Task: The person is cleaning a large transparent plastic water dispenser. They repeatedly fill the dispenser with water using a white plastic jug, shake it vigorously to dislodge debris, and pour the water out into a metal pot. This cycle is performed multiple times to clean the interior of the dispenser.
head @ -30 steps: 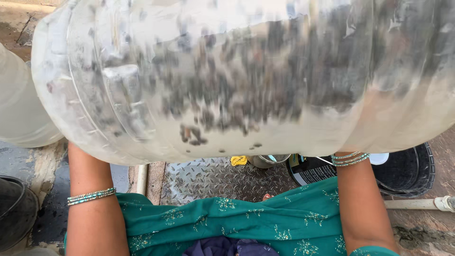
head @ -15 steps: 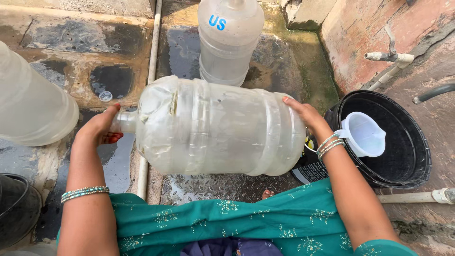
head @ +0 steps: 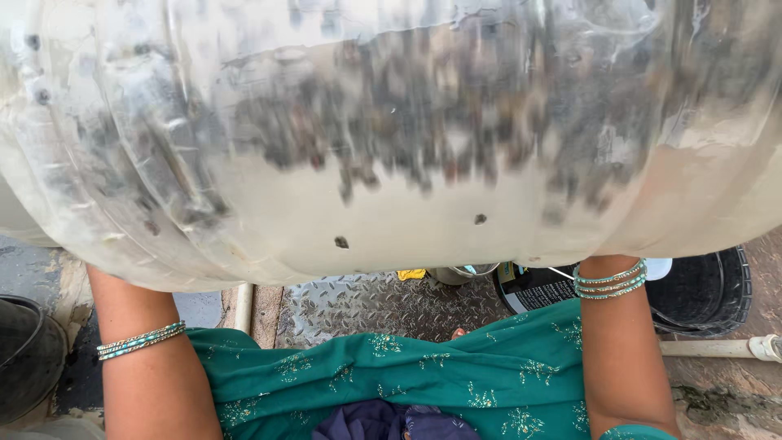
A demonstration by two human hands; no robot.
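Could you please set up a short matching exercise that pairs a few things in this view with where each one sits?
Things:
1. large clear water jug
2. black tub
3. metal tread plate
4. white pipe

Places:
a. low centre, just above the green cloth
b. fills the top of the view
c. right edge, below the tub
d. right, under the jug

Pairs: 1-b, 2-d, 3-a, 4-c

The large clear plastic water jug [head: 391, 138] fills nearly the whole upper part of the view, lying on its side and raised close to the camera. Its wall is translucent and ribbed toward the left end, scuffed and cloudy. Dark specks and grit show across its upper half, blurred, with a few single dark spots lower down. The lower half looks milky and pale. Its neck and base lie outside the view, so neither end can be seen.
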